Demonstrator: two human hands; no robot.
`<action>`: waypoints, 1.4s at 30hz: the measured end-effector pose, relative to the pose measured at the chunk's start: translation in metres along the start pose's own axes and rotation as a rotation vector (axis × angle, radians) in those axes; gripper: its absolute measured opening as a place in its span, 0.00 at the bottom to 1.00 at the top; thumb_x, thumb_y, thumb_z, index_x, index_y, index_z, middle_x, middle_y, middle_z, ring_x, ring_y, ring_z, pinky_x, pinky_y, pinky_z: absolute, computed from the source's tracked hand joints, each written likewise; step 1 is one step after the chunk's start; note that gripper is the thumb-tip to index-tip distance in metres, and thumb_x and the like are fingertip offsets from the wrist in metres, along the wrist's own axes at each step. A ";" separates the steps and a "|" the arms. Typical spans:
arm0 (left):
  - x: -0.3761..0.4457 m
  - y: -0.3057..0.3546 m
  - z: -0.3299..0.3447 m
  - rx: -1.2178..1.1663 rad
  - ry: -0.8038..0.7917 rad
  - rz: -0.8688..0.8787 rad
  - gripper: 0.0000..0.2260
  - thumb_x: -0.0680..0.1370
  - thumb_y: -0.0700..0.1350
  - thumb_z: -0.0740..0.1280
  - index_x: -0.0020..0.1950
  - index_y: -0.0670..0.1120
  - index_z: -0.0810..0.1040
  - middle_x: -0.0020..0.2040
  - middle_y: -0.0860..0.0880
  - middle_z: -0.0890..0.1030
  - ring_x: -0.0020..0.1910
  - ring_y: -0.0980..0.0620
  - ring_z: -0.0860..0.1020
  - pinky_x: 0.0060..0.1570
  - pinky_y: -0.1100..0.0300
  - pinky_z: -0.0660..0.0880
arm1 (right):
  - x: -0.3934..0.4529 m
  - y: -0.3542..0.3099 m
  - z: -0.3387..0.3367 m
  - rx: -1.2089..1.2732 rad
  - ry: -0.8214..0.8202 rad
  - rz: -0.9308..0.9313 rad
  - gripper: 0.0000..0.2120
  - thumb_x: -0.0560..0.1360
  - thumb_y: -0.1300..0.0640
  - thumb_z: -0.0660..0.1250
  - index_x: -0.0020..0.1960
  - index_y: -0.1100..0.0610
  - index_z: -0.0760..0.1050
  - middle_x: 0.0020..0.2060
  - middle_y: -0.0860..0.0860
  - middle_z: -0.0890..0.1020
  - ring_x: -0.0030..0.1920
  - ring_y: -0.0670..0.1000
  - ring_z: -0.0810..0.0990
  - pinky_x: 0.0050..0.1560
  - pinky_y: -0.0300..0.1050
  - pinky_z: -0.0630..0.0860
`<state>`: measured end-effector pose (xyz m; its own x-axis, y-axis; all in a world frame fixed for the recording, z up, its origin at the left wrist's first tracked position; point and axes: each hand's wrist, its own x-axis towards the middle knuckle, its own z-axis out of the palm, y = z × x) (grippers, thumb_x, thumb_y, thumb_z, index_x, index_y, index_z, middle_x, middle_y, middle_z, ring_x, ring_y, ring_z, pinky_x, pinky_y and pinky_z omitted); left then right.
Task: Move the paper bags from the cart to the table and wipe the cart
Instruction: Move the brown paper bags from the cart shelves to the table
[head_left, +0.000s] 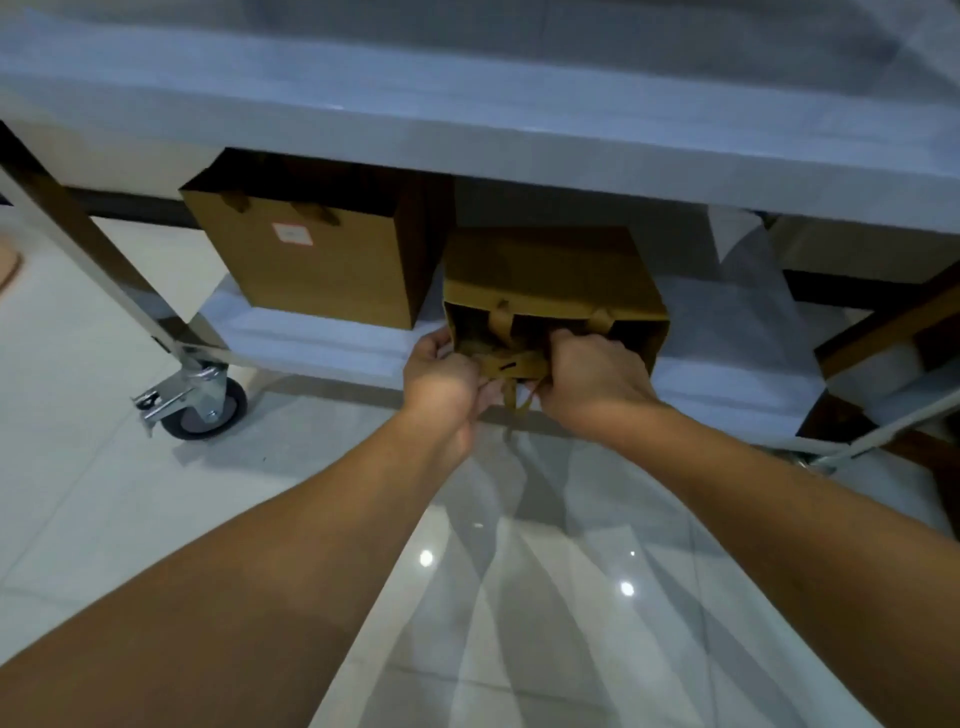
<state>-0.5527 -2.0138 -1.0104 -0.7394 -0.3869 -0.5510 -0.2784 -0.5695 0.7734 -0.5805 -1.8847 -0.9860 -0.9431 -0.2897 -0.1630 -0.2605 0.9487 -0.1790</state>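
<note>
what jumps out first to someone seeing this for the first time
Two bare hands meet at the centre: the left hand and right hand grip the mouth of a tipped brown paper bag on the cart's lower shelf. A second bag stands upright to its left.

Brown paper bag (322, 260) upright on cart's lower shelf (311, 338); second bag (550, 280) tipped forward.

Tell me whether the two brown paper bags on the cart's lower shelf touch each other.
Apart. The head view shows white shelf between the upright labelled bag and the tipped bag both hands hold.
</note>
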 end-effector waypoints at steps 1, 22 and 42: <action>-0.006 -0.003 -0.002 0.011 0.005 -0.005 0.19 0.80 0.29 0.60 0.67 0.47 0.71 0.59 0.40 0.82 0.51 0.43 0.84 0.45 0.50 0.84 | -0.003 -0.001 -0.002 -0.008 -0.040 0.037 0.03 0.79 0.54 0.66 0.51 0.53 0.75 0.44 0.52 0.79 0.44 0.57 0.78 0.44 0.48 0.72; -0.241 0.178 0.013 0.592 0.107 -0.395 0.14 0.80 0.39 0.69 0.65 0.46 0.72 0.62 0.44 0.78 0.58 0.42 0.80 0.52 0.51 0.81 | -0.136 -0.042 -0.224 0.378 -0.103 0.180 0.16 0.72 0.64 0.64 0.29 0.54 0.62 0.26 0.47 0.68 0.36 0.55 0.68 0.28 0.41 0.56; -0.559 0.398 0.173 1.648 -0.899 0.491 0.21 0.69 0.50 0.76 0.61 0.55 0.77 0.56 0.51 0.78 0.57 0.48 0.76 0.53 0.54 0.75 | -0.443 -0.047 -0.599 0.345 0.196 0.601 0.12 0.75 0.58 0.64 0.34 0.51 0.68 0.36 0.48 0.72 0.41 0.53 0.73 0.36 0.46 0.65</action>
<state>-0.3565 -1.8989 -0.3403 -0.8198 0.4558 -0.3466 0.2020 0.7966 0.5697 -0.2742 -1.7251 -0.3240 -0.9311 0.3286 -0.1586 0.3648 0.8338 -0.4144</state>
